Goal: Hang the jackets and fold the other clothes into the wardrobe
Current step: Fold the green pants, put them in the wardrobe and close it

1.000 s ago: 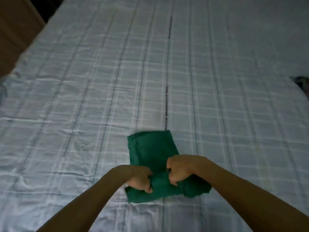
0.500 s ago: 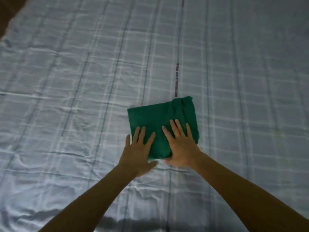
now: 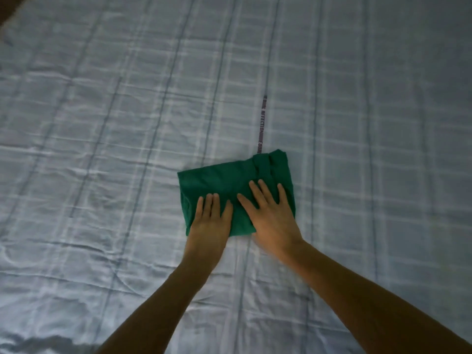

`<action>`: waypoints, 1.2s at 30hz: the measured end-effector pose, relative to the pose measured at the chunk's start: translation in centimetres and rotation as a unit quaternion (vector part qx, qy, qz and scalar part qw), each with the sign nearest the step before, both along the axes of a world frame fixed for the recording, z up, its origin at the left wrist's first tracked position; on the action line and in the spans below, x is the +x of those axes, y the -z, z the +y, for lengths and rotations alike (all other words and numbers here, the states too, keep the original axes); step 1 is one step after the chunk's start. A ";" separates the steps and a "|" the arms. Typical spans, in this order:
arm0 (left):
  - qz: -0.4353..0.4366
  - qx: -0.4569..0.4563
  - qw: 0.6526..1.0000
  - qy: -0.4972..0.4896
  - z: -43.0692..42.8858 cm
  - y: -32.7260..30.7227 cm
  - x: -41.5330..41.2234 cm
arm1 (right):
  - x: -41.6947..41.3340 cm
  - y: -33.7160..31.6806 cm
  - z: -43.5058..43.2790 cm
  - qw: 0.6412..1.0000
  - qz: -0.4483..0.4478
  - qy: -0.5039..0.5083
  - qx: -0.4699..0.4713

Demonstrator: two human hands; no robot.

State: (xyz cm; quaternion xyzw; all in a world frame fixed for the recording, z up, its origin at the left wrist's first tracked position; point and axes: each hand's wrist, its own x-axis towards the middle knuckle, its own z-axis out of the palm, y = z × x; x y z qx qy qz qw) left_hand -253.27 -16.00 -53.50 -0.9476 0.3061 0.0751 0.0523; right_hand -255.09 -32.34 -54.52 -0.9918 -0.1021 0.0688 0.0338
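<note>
folded green garment (image 3: 224,180) flat on the checked bedsheet (image 3: 102,123), left hand (image 3: 209,221) and right hand (image 3: 270,215) both pressing its near edge, fingers straight, gripping nothing

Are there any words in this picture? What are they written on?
A strip of letters printed on the bedsheet, just beyond the green cloth: too blurred to read for sure; the middle might say "AFFECTION".
The green cloth: no words visible.
</note>
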 end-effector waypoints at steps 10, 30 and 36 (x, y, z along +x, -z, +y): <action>-0.061 -0.089 0.991 -0.077 -0.4 -13.7 4.5 | 7.0 -12.7 -1.0 0.995 -0.067 -0.058 0.049; -0.317 0.057 0.871 -0.372 38.6 -50.8 -25.8 | -12.1 -50.1 41.9 0.836 -0.350 -0.392 0.156; -0.314 0.074 0.825 -0.464 46.7 -55.3 -37.8 | -21.6 -55.7 52.5 0.761 -0.415 -0.462 0.188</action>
